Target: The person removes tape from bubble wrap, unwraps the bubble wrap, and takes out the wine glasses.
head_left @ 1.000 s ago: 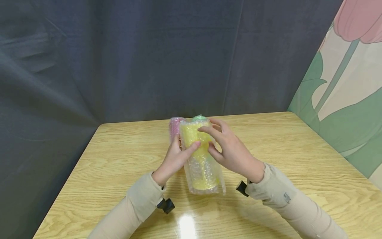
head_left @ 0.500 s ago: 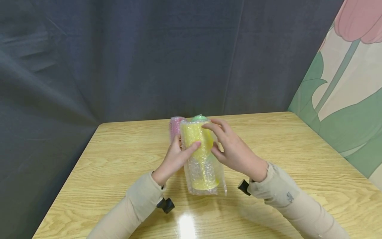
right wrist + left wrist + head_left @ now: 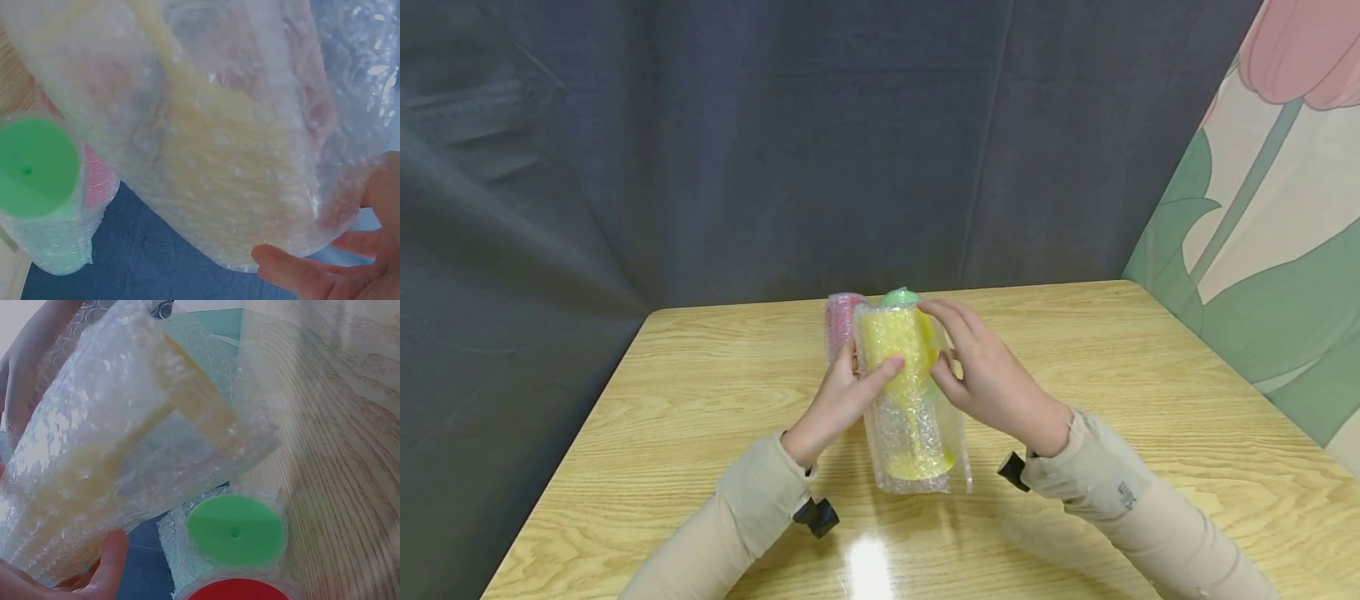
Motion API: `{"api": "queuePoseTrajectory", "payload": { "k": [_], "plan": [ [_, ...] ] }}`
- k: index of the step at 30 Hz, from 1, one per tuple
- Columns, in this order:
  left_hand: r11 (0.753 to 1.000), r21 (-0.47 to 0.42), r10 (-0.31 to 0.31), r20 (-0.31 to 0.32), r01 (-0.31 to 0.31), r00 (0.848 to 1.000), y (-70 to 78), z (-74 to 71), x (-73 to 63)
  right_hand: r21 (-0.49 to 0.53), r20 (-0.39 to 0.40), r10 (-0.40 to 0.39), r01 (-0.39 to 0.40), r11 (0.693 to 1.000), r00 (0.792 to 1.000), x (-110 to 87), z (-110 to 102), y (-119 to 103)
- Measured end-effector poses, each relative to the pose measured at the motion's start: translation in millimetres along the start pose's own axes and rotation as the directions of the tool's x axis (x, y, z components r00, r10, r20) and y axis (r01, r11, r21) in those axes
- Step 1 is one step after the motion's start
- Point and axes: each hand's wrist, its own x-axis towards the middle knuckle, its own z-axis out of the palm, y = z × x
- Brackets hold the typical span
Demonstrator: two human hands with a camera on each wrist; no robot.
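Observation:
In the head view a yellow goblet-shaped item [image 3: 891, 342] with a stem and round foot shows through clear bubble wrap [image 3: 910, 425]. It is tilted above the table, foot end toward me. My left hand [image 3: 841, 392] grips the wrapped item from its left side, thumb across the front. At the upper right edge my right hand [image 3: 992, 375] curls its fingers and thumb about the bubble wrap. From the right wrist, fingers [image 3: 294, 272] show at the wrap's edge. The loose layer of wrap hangs at the lower right.
Behind stand a green-footed wrapped item [image 3: 236, 530] and a pink wrapped item [image 3: 844, 321], partly hidden. A red disc [image 3: 240, 590] shows in the left wrist view. The wooden table [image 3: 700, 417] ends at a dark curtain [image 3: 820, 150]; a flower-painted panel [image 3: 1285, 250] stands right.
My right hand has shifted slightly right, its fingers going from the front of the wrap to its right edge. The left hand keeps its grip, and the wrapped item has dipped slightly.

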Motion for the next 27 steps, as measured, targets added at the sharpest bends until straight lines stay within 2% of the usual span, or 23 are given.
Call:
{"api": "queuePoseTrajectory", "payload": {
  "k": [4, 12, 23, 27],
  "plan": [
    [1.000, 0.004, -0.009, 0.001, 0.009, 1.000, -0.4, 0.1, -0.3, 0.035, -0.005, 0.024, -0.024, 0.999, 1.000, -0.5, 0.8, 0.3],
    [0.999, 0.028, -0.030, -0.002, 0.030, 1.000, -0.7, -0.2, -0.8, 0.140, 0.052, 0.119, -0.126, 0.982, 0.991, -1.1, -1.1, -0.7],
    [0.999, 0.031, -0.021, 0.023, 0.020, 1.000, -3.3, -0.9, -0.3, 0.211, 0.108, 0.233, -0.252, 0.945, 0.966, -3.1, -3.8, -0.1],
    [0.999, 0.034, -0.020, 0.030, 0.019, 0.999, -3.4, -1.4, 0.0, 0.216, 0.102, 0.251, -0.268, 0.939, 0.963, -2.9, -4.7, -0.6]
  ]
}}
